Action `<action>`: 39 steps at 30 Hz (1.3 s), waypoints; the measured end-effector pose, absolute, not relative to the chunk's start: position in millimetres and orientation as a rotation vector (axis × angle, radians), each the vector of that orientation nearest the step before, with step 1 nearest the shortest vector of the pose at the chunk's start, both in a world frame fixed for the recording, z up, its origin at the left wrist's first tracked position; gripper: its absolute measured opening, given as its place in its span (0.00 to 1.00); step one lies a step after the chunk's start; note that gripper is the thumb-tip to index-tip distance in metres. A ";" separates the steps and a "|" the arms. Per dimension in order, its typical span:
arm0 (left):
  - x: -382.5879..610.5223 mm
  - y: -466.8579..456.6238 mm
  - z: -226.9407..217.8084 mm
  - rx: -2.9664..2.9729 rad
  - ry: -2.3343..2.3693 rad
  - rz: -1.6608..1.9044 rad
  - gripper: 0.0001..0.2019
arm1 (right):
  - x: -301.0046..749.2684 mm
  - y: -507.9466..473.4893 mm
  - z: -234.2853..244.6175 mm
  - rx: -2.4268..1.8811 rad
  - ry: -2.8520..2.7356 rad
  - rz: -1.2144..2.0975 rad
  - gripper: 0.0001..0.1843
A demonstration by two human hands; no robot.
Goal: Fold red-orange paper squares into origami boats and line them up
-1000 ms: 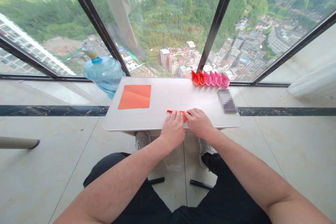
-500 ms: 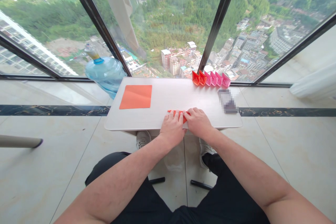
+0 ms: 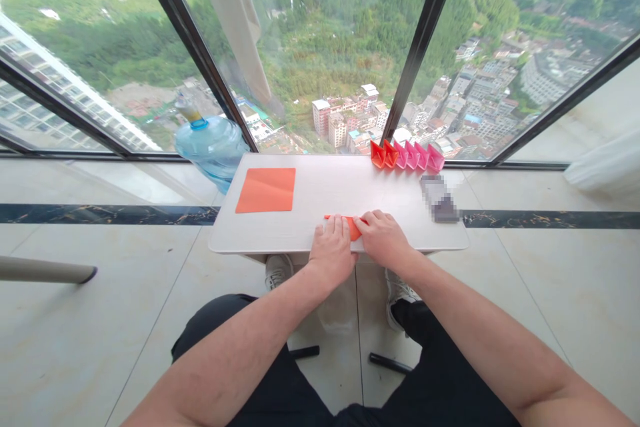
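A folded piece of orange paper point(image 3: 355, 229) lies near the front edge of the small white table point(image 3: 270, 233), largely covered by my hands. My left hand point(image 3: 332, 243) rests flat on it with the fingers stretched out, pressing it to the tabletop. On its right side, my right hand point(image 3: 384, 235) has its fingers closed at the paper's edge, thumb and fingertips close together. A flat square orange sheet point(image 3: 267, 190), with a faint crease, lies at the table's back left.
A row of folded paper boats point(image 3: 407, 155), orange and pink, stands at the back right edge. In front of it lies a pixelated dark object point(image 3: 443, 203). A large blue water bottle point(image 3: 213, 147) stands beyond the table's left corner, by the tall windows.
The whole view has shifted slightly. My right hand has moved a little away from the left, so more of the folded orange paper shows between them. My left hand stays on it.
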State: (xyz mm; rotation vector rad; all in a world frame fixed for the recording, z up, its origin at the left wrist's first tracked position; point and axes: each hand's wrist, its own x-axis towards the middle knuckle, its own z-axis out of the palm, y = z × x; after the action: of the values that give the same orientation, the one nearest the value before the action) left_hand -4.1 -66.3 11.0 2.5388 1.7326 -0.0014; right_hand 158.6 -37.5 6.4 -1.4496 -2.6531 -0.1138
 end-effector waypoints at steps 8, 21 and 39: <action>-7.1 -68.7 8.5 2.534 1.747 -0.085 0.41 | 156.1 -39.0 7.9 -1.485 -2.661 -0.105 0.17; -7.9 -63.4 8.3 2.515 1.737 -0.038 0.39 | 155.3 -39.1 9.9 -1.513 -2.671 -0.066 0.21; -14.5 -62.0 4.3 2.589 1.701 -0.092 0.40 | 152.0 -37.4 14.4 -1.569 -2.659 -0.024 0.20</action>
State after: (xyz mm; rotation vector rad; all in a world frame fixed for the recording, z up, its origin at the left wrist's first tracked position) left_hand -14.5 -62.0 4.3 2.5888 1.7015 -0.0921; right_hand 152.0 -37.4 14.4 -1.5688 -2.6587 -0.0239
